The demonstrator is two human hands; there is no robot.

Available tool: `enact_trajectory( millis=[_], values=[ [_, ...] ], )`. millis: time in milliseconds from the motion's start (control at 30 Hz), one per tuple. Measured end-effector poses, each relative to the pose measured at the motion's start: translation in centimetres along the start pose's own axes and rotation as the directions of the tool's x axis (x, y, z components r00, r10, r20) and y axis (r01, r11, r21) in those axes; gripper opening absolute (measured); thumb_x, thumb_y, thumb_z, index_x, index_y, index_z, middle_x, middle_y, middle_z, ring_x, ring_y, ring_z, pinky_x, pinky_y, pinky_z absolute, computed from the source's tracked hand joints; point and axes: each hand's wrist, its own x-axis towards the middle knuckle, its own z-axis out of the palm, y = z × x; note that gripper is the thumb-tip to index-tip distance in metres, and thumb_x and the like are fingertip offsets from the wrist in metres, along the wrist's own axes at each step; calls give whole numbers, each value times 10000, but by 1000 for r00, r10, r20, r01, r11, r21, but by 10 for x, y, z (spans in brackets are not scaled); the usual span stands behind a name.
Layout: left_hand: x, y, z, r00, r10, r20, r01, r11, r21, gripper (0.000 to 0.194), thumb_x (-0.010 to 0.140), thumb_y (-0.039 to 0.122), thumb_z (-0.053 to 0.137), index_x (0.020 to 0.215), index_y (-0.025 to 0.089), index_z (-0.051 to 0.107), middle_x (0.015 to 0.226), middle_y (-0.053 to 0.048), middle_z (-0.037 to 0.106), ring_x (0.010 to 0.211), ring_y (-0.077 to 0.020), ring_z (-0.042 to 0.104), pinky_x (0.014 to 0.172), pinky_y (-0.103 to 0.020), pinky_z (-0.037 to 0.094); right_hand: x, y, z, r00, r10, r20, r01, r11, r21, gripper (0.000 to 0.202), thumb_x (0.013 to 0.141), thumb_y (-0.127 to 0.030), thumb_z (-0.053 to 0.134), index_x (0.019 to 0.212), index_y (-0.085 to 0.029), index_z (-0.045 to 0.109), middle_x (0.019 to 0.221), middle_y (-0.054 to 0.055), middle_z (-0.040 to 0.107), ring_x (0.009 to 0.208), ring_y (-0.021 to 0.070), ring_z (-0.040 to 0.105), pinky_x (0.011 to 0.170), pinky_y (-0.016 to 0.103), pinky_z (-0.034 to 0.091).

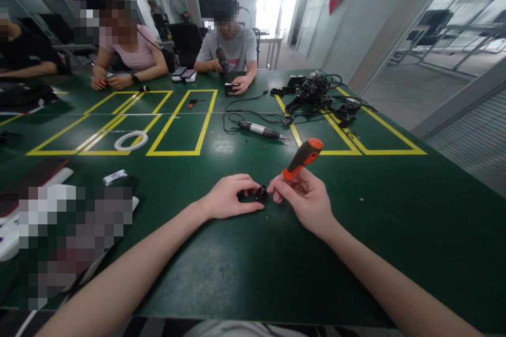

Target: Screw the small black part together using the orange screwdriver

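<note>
Green is the colour of the big table (237, 274), which fills the bottom and middle of the frame. At the lower left, some flat things (90, 221) are hidden by blurry squares, so I cannot tell what they are.

Just below the middle, the left hand (229, 197) pinches a small black part (261, 195) between its thumb and fingers, down by the table top. Just to the right, the right hand (306, 197) has its fingers wrapped around an orange and dark grey screwdriver (303, 158). The handle leans up and to the right. The hand hides its lower end, so I cannot tell if it touches the black part.

A little farther off, a small white packet (115, 177) lies left of the middle. Past it is a white ring (117, 142), near yellow lines (174, 154) on the table. A grey and black power tool (259, 129) lies in the middle, and a messy heap of black wires (314, 89) sits at the upper right.

At the top, a person in a grey shirt (245, 45) holds a dark tool (223, 60). A person in a pink shirt (134, 50) is at the upper left.
</note>
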Motion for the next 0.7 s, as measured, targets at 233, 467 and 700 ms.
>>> enact_trajectory(
  millis=[233,467,700],
  values=[
    [0,-1,0,1000,-12,7,11,1000,26,278,873,440,784,967,180,749,961,-36,700,818,-146,636,712,-255,471,1,-3,-3,1000,-10,-7,9,998,-66,306,823,-466,863,791,-199,715,736,26,690,583,161,644,573,307,605],
    [-1,0,0,1000,-7,5,7,1000,6,288,877,428,782,1007,173,752,931,-33,693,795,-142,624,700,-248,467,0,-1,0,999,-26,18,26,1000,10,332,923,-515,760,957,-191,702,770,52,747,581,156,665,586,305,622],
    [-1,0,1,1000,-20,12,20,1000,4,272,876,434,775,977,182,754,940,-37,700,808,-150,629,713,-257,470,-2,-3,2,999,-51,-10,51,998,-21,375,893,-556,785,836,-207,660,759,25,689,553,133,626,561,283,592]
  ],
)
